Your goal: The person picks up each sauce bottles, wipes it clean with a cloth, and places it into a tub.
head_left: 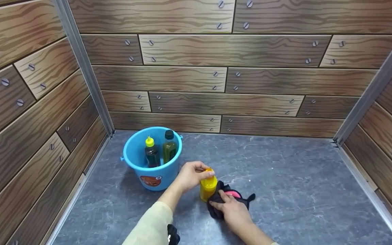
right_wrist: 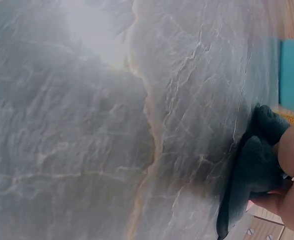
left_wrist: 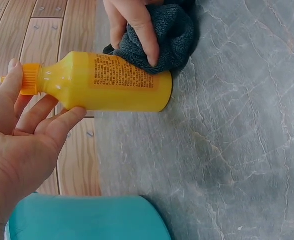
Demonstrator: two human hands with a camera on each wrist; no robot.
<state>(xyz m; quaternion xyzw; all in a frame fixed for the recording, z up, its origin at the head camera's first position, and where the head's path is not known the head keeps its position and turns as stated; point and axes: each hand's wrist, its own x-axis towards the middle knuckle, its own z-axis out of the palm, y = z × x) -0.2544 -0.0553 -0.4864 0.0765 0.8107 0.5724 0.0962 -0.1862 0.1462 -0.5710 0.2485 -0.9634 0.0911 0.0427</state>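
Observation:
A yellow bottle with an orange cap stands upright on the grey floor. My left hand pinches it at the cap, its other fingertips close to the bottle's shoulder in the left wrist view. Dark lettering covers the label. Against the bottle's lower right side, my right hand holds a bunched black cloth with a pink patch. In the right wrist view the cloth's dark folds lie on the floor under the fingers, and only a sliver of the bottle shows behind them.
Left of the hands stands a blue bucket, close to the left forearm. Inside it are a dark bottle with a yellow cap and a green bottle with a black cap. Wood-patterned walls with metal corner strips enclose the floor.

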